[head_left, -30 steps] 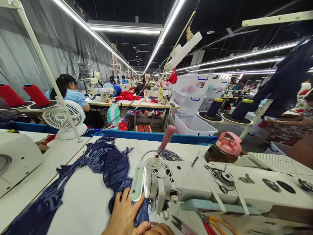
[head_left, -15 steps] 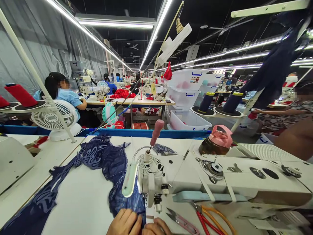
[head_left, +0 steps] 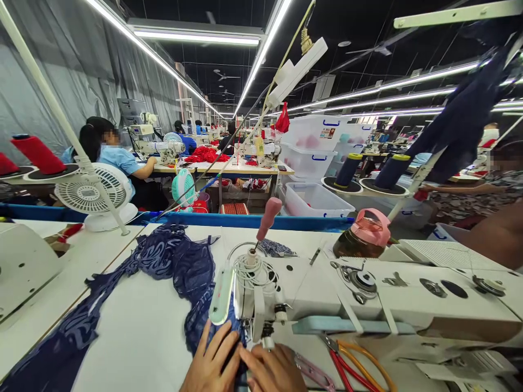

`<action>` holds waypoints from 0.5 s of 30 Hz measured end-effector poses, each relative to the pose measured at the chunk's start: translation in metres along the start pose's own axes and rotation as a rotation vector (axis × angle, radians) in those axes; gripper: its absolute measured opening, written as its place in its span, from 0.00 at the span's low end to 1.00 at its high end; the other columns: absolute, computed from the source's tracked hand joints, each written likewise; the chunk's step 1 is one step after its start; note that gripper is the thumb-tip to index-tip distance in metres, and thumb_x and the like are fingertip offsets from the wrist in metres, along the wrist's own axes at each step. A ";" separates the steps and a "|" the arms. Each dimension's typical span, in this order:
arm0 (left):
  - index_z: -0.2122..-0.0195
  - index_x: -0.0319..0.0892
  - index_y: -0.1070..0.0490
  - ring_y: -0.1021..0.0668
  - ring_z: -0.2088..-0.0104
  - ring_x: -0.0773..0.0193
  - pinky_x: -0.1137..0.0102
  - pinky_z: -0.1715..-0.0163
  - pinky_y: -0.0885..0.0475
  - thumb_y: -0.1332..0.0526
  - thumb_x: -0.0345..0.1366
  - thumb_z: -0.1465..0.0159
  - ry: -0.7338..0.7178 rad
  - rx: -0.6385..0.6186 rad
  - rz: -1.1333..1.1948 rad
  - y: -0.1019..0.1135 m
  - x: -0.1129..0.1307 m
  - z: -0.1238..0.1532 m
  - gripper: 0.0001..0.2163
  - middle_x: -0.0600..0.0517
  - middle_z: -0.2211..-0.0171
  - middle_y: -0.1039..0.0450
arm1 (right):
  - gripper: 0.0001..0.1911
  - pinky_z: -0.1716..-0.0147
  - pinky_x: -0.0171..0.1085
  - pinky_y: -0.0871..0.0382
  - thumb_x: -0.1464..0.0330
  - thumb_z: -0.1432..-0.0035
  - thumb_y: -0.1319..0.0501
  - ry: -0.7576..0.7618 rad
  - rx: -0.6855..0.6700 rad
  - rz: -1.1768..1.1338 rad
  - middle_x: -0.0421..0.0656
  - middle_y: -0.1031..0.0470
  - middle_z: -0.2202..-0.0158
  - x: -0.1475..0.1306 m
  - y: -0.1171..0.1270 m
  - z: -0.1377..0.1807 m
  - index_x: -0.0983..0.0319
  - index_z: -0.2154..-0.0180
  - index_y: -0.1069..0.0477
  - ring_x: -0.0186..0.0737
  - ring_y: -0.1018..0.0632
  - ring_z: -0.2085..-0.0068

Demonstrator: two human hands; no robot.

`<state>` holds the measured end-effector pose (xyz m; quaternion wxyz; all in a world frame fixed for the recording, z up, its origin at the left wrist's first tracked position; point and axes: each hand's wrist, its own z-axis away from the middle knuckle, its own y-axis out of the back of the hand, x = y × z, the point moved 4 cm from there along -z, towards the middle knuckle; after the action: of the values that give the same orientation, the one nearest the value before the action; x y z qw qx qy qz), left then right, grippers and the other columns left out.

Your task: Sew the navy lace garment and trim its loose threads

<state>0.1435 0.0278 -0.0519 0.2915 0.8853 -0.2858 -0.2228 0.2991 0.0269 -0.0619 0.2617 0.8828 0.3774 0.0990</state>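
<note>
A long strip of dark blue patterned lace fabric [head_left: 171,267] runs across the white table from the far middle toward the lower left corner. Its near end lies under the head of a white sewing machine [head_left: 327,294]. My left hand [head_left: 212,362] presses flat on the fabric just left of the needle, fingers spread. My right hand [head_left: 272,370] rests beside it, fingers on the fabric in front of the presser foot. The needle area itself is mostly hidden behind the machine head.
Thread snips [head_left: 312,373] and red and orange handled scissors [head_left: 355,367] lie right of my hands. A pink-lidded bottle [head_left: 365,234] stands behind the machine. A white fan [head_left: 93,193] sits at the left. A person [head_left: 118,163] sews at a farther table.
Both hands have moved up and forward onto the fabric near the needle, and the fingers have spread. The view shifted slightly.
</note>
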 end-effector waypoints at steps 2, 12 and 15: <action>0.53 0.45 0.23 0.22 0.49 0.56 0.49 0.31 0.54 0.48 0.27 0.32 -0.064 -0.054 -0.075 -0.002 -0.003 0.011 0.15 0.53 0.54 0.20 | 0.14 0.69 0.41 0.40 0.68 0.31 0.49 0.036 -0.125 0.107 0.42 0.24 0.69 0.008 0.001 -0.002 0.59 0.51 0.27 0.42 0.26 0.71; 0.49 0.53 0.23 0.18 0.53 0.54 0.55 0.48 0.26 0.42 0.29 0.37 -0.104 -0.151 -0.386 0.012 -0.025 0.062 0.18 0.55 0.50 0.20 | 0.28 0.79 0.39 0.38 0.77 0.51 0.38 0.125 -0.441 0.301 0.40 0.24 0.72 0.004 -0.007 -0.021 0.66 0.46 0.33 0.40 0.25 0.77; 0.51 0.52 0.22 0.17 0.55 0.56 0.47 0.34 0.41 0.43 0.27 0.36 -0.087 -0.118 -0.359 0.012 -0.020 0.057 0.18 0.56 0.53 0.18 | 0.33 0.78 0.39 0.33 0.79 0.60 0.40 0.113 -0.507 0.410 0.42 0.22 0.70 -0.002 -0.013 -0.042 0.65 0.47 0.33 0.44 0.22 0.75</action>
<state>0.0920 0.0106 -0.0814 0.2856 0.8930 -0.1220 -0.3256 0.2743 0.0492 -0.0335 0.4265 0.8402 0.1691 0.2890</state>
